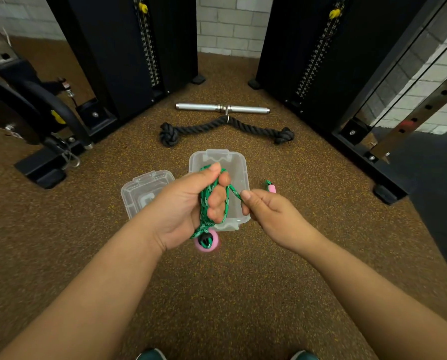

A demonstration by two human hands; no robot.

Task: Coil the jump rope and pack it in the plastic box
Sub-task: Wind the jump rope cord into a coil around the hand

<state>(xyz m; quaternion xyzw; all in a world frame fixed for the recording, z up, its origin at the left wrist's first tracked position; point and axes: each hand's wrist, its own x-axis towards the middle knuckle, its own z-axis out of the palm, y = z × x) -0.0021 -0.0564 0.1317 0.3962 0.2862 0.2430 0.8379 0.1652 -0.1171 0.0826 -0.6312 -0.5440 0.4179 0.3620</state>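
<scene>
The left hand (188,206) is closed around the rope (204,203): green loops go over the fingers, thumb presses them on top, and one pink handle (207,240) hangs just under the palm. The right hand (264,209) pinches the free strand betw. thumb and forefinger, right beside the loops. The second handle (271,187) sticks up behind the right hand; I cannot tell if it hangs in the air or lies on the floor (243,281).

The open box (240,162) stands on the floor directly under both hands, w/ its lid (134,190) touching or almost touching it on the left.

Step in hand, I judge: winding the last part of the rope. To do it well:
- keep each turn same size as the others, approx. the length of the box, so the coil fits flat;
- keep light tension w/ the right hand, no twisting;
- left thumb must not lift, or the loops slide off the fingers;
- end w/ both handles side by side, then lower the bundle into the box w/o letting it spring open.
</scene>
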